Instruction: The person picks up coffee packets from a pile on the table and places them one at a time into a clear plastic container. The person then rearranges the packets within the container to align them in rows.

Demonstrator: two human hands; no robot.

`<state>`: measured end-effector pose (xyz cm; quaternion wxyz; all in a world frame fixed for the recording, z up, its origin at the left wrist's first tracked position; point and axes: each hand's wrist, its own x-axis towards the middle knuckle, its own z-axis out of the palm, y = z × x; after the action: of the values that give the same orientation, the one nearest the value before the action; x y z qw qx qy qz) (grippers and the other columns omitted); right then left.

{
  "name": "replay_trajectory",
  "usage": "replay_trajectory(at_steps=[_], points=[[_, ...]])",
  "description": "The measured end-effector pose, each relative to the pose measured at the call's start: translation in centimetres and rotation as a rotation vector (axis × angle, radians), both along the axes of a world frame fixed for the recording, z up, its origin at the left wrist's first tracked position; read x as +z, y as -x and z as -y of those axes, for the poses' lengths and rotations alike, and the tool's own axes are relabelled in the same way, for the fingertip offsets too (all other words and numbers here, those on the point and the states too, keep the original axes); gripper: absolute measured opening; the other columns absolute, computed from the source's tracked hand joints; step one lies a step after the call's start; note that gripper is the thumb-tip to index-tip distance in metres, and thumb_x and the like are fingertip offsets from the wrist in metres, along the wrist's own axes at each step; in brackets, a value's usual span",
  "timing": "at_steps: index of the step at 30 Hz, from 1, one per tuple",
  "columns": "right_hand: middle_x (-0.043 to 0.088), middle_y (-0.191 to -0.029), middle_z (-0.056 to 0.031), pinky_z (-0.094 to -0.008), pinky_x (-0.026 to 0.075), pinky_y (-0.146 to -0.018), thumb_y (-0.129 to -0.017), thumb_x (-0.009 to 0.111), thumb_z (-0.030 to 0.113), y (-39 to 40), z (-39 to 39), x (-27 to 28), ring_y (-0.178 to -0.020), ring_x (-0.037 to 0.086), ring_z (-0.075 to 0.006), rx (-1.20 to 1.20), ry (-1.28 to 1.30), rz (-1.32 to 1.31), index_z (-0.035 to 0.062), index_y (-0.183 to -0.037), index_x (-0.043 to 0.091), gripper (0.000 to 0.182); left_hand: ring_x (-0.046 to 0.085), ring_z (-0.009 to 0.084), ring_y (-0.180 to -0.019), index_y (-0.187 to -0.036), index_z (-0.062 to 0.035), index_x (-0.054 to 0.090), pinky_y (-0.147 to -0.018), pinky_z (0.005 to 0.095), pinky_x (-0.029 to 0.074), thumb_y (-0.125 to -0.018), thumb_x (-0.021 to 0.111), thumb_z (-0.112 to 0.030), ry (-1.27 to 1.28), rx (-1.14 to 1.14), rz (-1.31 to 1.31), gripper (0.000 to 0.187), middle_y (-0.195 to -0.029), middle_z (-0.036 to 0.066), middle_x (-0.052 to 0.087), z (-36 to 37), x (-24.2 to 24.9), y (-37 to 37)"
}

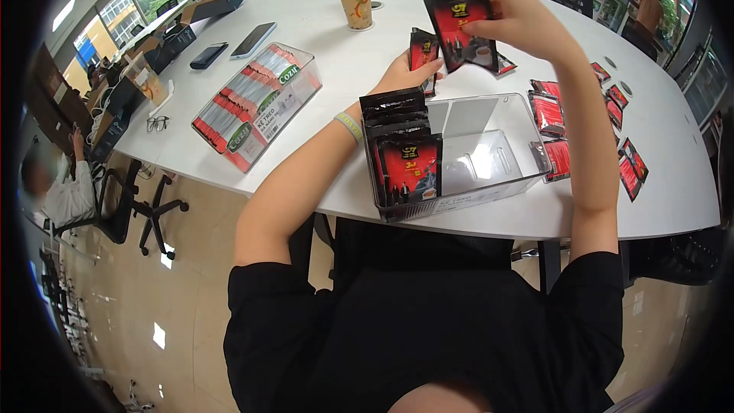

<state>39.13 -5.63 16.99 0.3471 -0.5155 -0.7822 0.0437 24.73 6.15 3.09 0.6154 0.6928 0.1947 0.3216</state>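
Observation:
My right hand (512, 15) grips a black and red coffee sachet (462, 30) by its right side, raised above the table. Beyond the clear plastic bin, my left hand (413, 73) holds another coffee sachet (423, 52), partly behind the raised one. The clear bin (489, 195) stands at the table's near edge. Along its left side, a row of upright coffee sachets (409, 168) is packed, fronts facing me. To the right of the bin lie several loose sachets (547, 112), some showing red backs.
A second clear bin (256, 103), full of red and white sticks, stands at left. Nearby are two phones (253, 40) (209, 56), glasses (157, 124) and a drink cup (353, 0). A person (65, 191) sits at far left beside an office chair (115, 203).

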Motion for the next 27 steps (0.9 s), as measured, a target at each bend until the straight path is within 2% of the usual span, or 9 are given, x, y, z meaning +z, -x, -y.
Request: replay_trajectory(at_steps=[3, 4, 8, 11, 17, 20, 22, 26, 27], points=[[0.054, -0.094, -0.0042, -0.0242, 0.050, -0.072, -0.071, 0.063, -0.006, 2.1, 3.0, 1.0, -0.083, 0.056, -0.0101, 0.295, 0.067, -0.235, 0.0045, -0.102, 0.048, 0.036, 0.057, 0.0119, -0.085, -0.110, -0.0004, 0.048, -0.067, 0.0256, 0.049, -0.083, 0.061, -0.025, 0.005, -0.093, 0.114, 0.039, -0.095, 0.007, 0.058, -1.5, -0.9, -0.5], [0.056, -0.075, -0.0101, -0.0278, 0.048, -0.058, -0.071, 0.068, 0.009, 2.8, 3.5, 0.2, -0.068, 0.057, -0.0158, 0.287, -0.002, -0.208, 0.0044, -0.098, 0.051, 0.033, 0.057, 0.0123, -0.086, -0.111, -0.0005, 0.047, -0.067, 0.0260, 0.050, -0.082, 0.061, -0.024, 0.036, -0.181, 0.177, 0.040, -0.096, 0.007, 0.058, -1.6, -1.0, -0.5], [0.060, -0.083, -0.0109, -0.0325, 0.050, -0.061, -0.069, 0.070, 0.013, 6.8, 5.6, -3.2, -0.076, 0.062, -0.0232, 0.371, 0.045, 0.590, -0.0006, -0.099, 0.050, 0.038, 0.059, 0.0139, -0.077, -0.109, 0.0006, 0.046, -0.058, 0.0277, 0.050, -0.081, 0.063, -0.026, 0.081, -0.011, 0.015, 0.042, -0.088, 0.011, 0.059, -0.8, -0.1, 0.1], [0.057, -0.071, -0.0096, -0.0366, 0.046, -0.053, -0.069, 0.069, 0.020, 9.4, 6.5, -4.3, -0.065, 0.060, -0.0293, 0.175, 0.103, 0.736, 0.0028, -0.082, 0.046, 0.032, 0.060, 0.0165, -0.084, -0.111, 0.0013, 0.047, -0.062, 0.0273, 0.051, -0.085, 0.057, -0.027, 0.115, 0.005, 0.019, 0.040, -0.097, 0.011, 0.059, -0.3, 0.4, 0.3], [0.057, -0.064, -0.0092, -0.0366, 0.044, -0.052, -0.063, 0.073, 0.039, 8.8, 6.6, -2.7, -0.062, 0.060, -0.0317, 0.087, 0.170, 0.677, 0.0034, -0.082, 0.048, 0.048, 0.060, 0.0166, -0.083, -0.109, 0.0033, 0.052, -0.071, 0.0275, 0.051, -0.088, 0.053, -0.029, 0.005, -0.134, -0.032, 0.038, -0.099, 0.009, 0.061, 0.2, 1.5, 1.6], [0.057, -0.066, -0.0102, -0.0371, 0.044, -0.056, -0.061, 0.074, 0.043, 6.0, 3.8, -2.6, -0.062, 0.058, -0.0302, 0.015, -0.141, 0.424, 0.0044, -0.089, 0.053, 0.052, 0.059, 0.0115, -0.075, -0.100, 0.0012, 0.057, -0.064, 0.0257, 0.050, -0.086, 0.057, -0.035, -0.141, -0.105, 0.239, 0.038, -0.083, 0.007, 0.062, 1.4, 0.7, 0.9], [0.058, -0.068, -0.0100, -0.0347, 0.046, -0.058, -0.066, 0.073, 0.036, 3.0, 0.7, -3.4, -0.065, 0.058, -0.0292, -0.079, -0.554, 0.451, 0.0043, -0.101, 0.055, 0.050, 0.059, 0.0109, -0.077, -0.102, 0.0008, 0.057, -0.065, 0.0239, 0.050, -0.084, 0.059, -0.036, 0.037, -0.154, 0.009, 0.041, -0.086, 0.006, 0.062, 0.6, 0.8, 0.7], [0.060, -0.069, -0.0086, -0.0295, 0.047, -0.057, -0.070, 0.072, 0.024, -1.4, -2.9, -5.7, -0.062, 0.059, -0.0232, -0.087, -0.570, 0.451, 0.0024, -0.104, 0.058, 0.043, 0.059, 0.0102, -0.076, -0.102, 0.0007, 0.057, -0.065, 0.0226, 0.050, -0.084, 0.060, -0.036, -0.104, -0.150, 0.023, 0.041, -0.088, 0.006, 0.062, 0.9, 1.0, 0.9], [0.061, -0.068, -0.0095, -0.0286, 0.048, -0.056, -0.070, 0.073, 0.023, -1.5, -2.7, -5.0, -0.061, 0.060, -0.0208, -0.065, -0.166, 0.221, 0.0014, -0.099, 0.061, 0.038, 0.060, 0.0105, -0.076, -0.103, 0.0006, 0.056, -0.066, 0.0233, 0.050, -0.085, 0.058, -0.038, -0.079, -0.129, -0.008, 0.042, -0.089, 0.007, 0.062, 1.3, 1.3, 1.0]])
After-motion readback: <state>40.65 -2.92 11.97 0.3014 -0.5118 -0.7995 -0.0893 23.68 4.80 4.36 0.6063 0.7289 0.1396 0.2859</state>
